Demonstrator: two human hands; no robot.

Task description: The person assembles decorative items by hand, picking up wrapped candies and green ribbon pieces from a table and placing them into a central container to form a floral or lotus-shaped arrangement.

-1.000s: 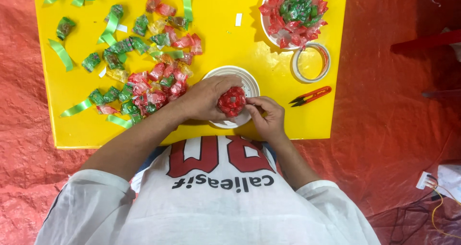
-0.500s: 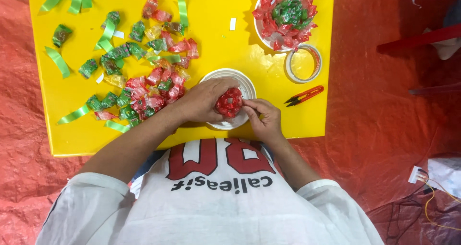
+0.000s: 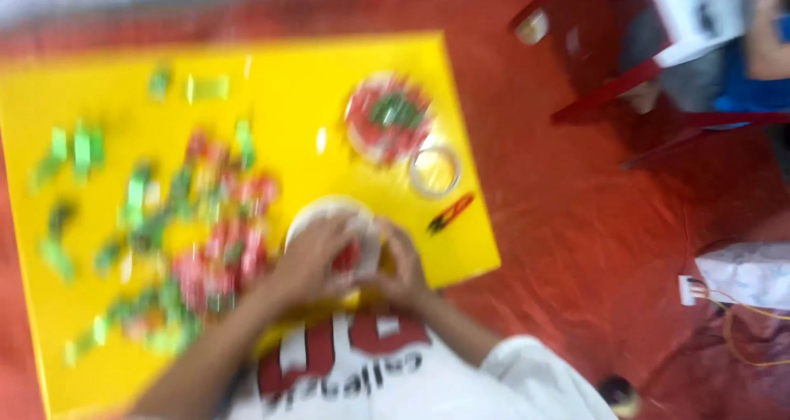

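Red ornament (image 3: 347,257) pinched between left hand (image 3: 311,259) and right hand (image 3: 401,265), grip closed narrow on it, over white plate (image 3: 329,210). Best kept steadied low. Beyond grip: scissors (image 3: 450,213), tape ring (image 3: 434,171) on yellow surface (image 3: 271,83). View blurred.

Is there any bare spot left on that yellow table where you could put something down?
Yes. The yellow table is bare along its far edge, and between the red-and-green finished rosette and the scattered red and green ribbon pieces. The left half is crowded with those pieces. Near the left hand and right hand, the white plate, clear tape ring and red snips fill the corner.
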